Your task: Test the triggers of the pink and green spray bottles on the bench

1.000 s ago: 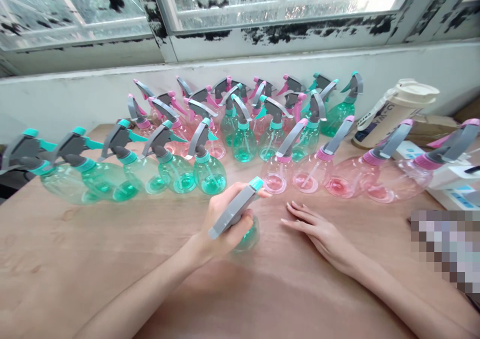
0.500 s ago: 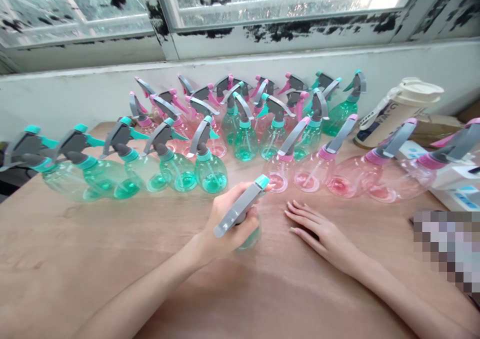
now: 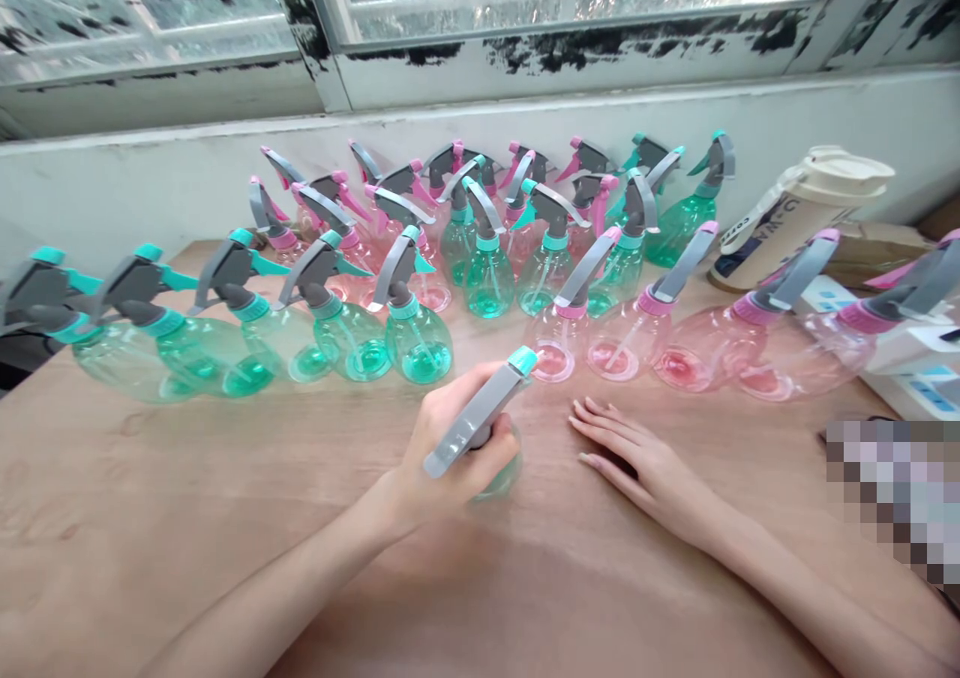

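Note:
My left hand is wrapped round the neck of a green spray bottle with a grey trigger head and a teal nozzle, which stands on the wooden table in front of me. My right hand lies flat on the table just right of that bottle, fingers stretched out, holding nothing. A row of green spray bottles stands behind to the left and a row of pink ones to the right.
More pink and green bottles crowd the back against a white wall under a window. A beige lidded cup leans at the right, with a white box near it.
The hands and the held bottle have barely moved. The view has tilted a little, so the rows of bottles sit slightly higher in the picture.

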Demonstrator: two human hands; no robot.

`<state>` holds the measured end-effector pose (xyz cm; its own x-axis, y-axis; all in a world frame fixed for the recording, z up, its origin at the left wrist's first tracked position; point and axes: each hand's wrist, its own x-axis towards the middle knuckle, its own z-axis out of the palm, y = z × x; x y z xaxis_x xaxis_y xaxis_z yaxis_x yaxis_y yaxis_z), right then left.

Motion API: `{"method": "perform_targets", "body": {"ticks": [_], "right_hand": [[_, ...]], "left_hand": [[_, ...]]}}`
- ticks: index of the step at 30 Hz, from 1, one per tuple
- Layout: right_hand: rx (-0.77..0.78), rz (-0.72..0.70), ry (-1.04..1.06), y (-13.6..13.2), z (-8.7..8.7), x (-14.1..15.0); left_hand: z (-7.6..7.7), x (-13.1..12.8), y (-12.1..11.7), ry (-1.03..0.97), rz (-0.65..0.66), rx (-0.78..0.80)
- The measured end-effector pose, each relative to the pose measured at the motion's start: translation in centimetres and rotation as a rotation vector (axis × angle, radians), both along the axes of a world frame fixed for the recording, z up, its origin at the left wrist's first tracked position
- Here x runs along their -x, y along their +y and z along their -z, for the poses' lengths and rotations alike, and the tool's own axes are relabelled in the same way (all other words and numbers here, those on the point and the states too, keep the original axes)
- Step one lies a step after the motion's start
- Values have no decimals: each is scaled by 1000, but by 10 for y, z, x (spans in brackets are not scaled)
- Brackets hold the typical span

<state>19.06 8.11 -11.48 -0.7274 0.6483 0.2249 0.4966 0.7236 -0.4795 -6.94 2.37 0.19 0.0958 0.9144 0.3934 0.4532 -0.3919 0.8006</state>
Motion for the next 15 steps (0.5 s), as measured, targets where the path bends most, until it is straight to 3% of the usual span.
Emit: {"method": "perform_targets", "body": {"ticks": [11,15], "right_hand": [[-97,-10,-7,-2,2,1],[-126,-7,-27,-4,0,2]], "left_hand": [[1,4,3,-45,81,-21],[0,6,0,-82,55,-32]]}}
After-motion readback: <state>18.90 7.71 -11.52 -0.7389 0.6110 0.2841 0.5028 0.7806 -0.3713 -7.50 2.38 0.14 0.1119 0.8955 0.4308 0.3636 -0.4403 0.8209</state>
